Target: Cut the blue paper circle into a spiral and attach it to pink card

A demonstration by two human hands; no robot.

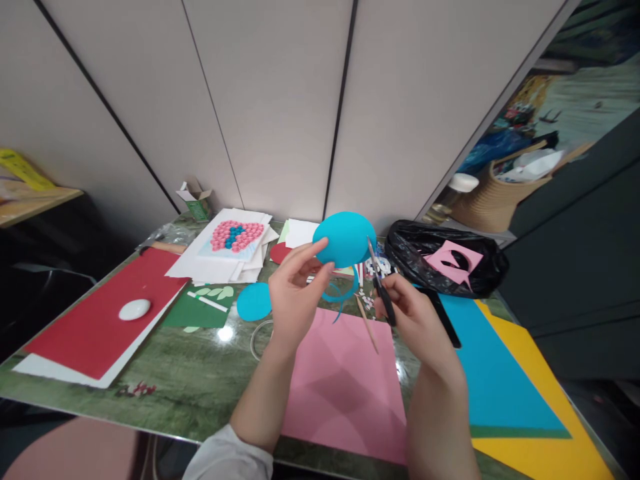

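My left hand (297, 290) pinches the lower left edge of a round piece of blue paper (347, 237), raised above the table. In my right hand (413, 310) is a pair of scissors (383, 293) with black handles. Their blades point up and touch or overlap the disc's right edge; I cannot tell whether they are parted. A thin curled blue paper strip (343, 293) hangs below the disc. Under both hands lies a pink sheet (345, 393), with a pencil-like wooden stick (369, 327) across its upper part. Another blue paper circle (253, 302) rests left of my left hand.
On the left are a red sheet (95, 333) with a white oval object (135, 309), and a green sheet (193, 317). A pink-and-blue heart picture (236, 237) tops white papers behind. At right are a black plastic bag (407, 247) with pink scraps, and blue (505, 373) and yellow (550, 457) sheets.
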